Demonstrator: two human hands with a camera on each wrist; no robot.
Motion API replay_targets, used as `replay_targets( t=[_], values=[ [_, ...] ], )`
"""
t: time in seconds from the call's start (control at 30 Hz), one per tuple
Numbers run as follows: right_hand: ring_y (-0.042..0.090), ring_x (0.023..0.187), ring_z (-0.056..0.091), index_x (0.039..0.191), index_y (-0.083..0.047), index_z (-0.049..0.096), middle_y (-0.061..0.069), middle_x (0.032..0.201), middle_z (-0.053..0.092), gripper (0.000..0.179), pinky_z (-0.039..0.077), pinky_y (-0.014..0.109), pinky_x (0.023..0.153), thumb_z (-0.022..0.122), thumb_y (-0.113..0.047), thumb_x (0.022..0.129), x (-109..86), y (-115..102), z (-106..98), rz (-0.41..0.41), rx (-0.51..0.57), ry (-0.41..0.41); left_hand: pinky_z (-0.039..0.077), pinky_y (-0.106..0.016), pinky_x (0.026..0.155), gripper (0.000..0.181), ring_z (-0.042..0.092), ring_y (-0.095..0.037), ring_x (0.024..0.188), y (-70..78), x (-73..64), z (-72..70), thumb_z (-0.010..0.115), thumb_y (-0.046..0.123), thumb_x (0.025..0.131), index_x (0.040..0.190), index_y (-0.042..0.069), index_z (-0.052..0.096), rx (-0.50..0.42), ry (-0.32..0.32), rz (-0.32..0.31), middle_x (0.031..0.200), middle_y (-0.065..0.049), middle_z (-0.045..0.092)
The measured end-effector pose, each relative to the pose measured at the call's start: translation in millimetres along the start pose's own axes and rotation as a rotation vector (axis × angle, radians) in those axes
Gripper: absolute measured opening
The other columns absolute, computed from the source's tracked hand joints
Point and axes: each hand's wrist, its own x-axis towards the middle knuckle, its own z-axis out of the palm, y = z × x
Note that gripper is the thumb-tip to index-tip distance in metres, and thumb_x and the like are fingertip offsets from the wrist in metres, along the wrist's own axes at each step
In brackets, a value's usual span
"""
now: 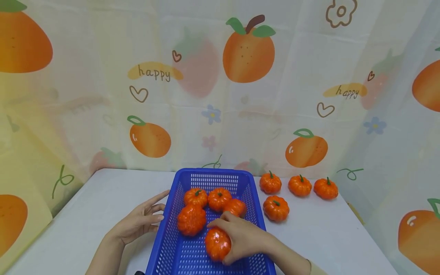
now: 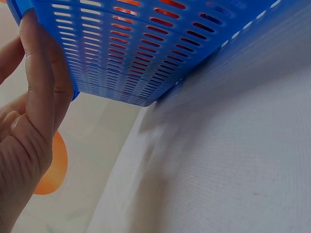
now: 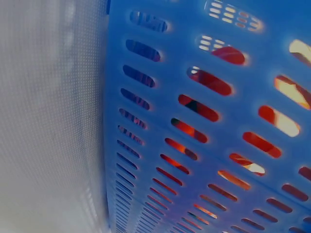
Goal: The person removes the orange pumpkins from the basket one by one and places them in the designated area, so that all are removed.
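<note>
In the head view, nine pumpkins (image 1: pixel 191 220) show: five in one blue basket (image 1: pixel 196 259), lower centre of the frame, and four on one worktop (image 1: pixel 326 229), right of centre, three of them in a row. Two hands: one left hand (image 1: pixel 140 221), left of the basket; one right hand (image 1: pixel 240 235), lower centre.

Soft, even light, white glints on the glossy pumpkins (image 1: pixel 191 220), blurry grey shadows on the worktop (image 1: pixel 79 217) left of the basket (image 1: pixel 192 259), hazy right wrist view

We note basket (image 1: pixel 194 256) on table (image 1: pixel 319 236), pumpkins (image 1: pixel 191 219) in basket, four more pumpkins (image 1: pixel 276 209) to its right, curtain (image 1: pixel 196 23) behind.
</note>
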Motion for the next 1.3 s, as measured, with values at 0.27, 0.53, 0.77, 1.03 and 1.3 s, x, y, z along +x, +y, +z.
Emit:
replay_targets(
  t=[0.27,0.53,0.77,1.03,1.3],
  values=[
    [0.005,0.108,0.055,0.133,-0.030,0.041,-0.007,0.129,0.049,0.077,0.055,0.028,0.090,0.080,-0.030,0.066,1.0,-0.3,1.5,-0.023,0.217,0.105,0.060,-0.031,0.087,0.071,0.069,-0.010,0.101,-1.3,-0.1,-0.4,0.048,0.006,0.100,0.159,0.018,0.011,0.000,-0.006,0.005,0.117,0.004,0.061],
    [0.015,0.115,0.054,0.140,-0.024,0.032,-0.005,0.134,0.044,0.087,0.051,0.027,0.096,0.077,-0.025,0.065,0.1,0.5,-1.8,-0.053,0.457,0.258,0.060,-0.033,0.088,0.070,0.069,-0.011,0.102,-2.0,-1.1,-1.2,0.047,0.006,0.100,0.159,0.019,0.011,0.001,-0.004,0.010,0.117,0.004,0.060],
    [0.021,0.116,0.055,0.139,-0.019,0.034,0.005,0.138,0.044,0.083,0.052,0.024,0.096,0.074,-0.018,0.067,-0.7,7.1,-5.3,-0.141,0.601,0.352,0.060,-0.031,0.087,0.071,0.069,-0.010,0.101,-0.1,-1.6,0.4,0.047,0.005,0.100,0.159,0.017,0.010,-0.008,-0.017,0.026,0.117,0.004,0.061],
    [0.024,0.119,0.055,0.135,-0.020,0.032,0.005,0.135,0.048,0.084,0.052,0.038,0.103,0.082,-0.019,0.068,-6.4,12.6,-12.2,-0.056,0.615,0.493,0.060,-0.031,0.086,0.071,0.069,-0.010,0.100,0.4,-0.3,1.2,0.048,0.006,0.100,0.159,0.016,0.011,0.004,0.000,0.012,0.116,0.004,0.061],
    [0.021,0.129,0.049,0.140,-0.009,0.026,0.013,0.144,0.040,0.089,0.051,0.044,0.105,0.083,-0.009,0.071,-16.6,31.2,-25.7,-0.100,0.713,0.631,0.060,-0.030,0.085,0.071,0.069,-0.009,0.098,-0.8,0.0,0.7,0.049,0.006,0.099,0.159,0.017,0.012,0.007,0.002,0.006,0.115,0.005,0.061]
  ],
)
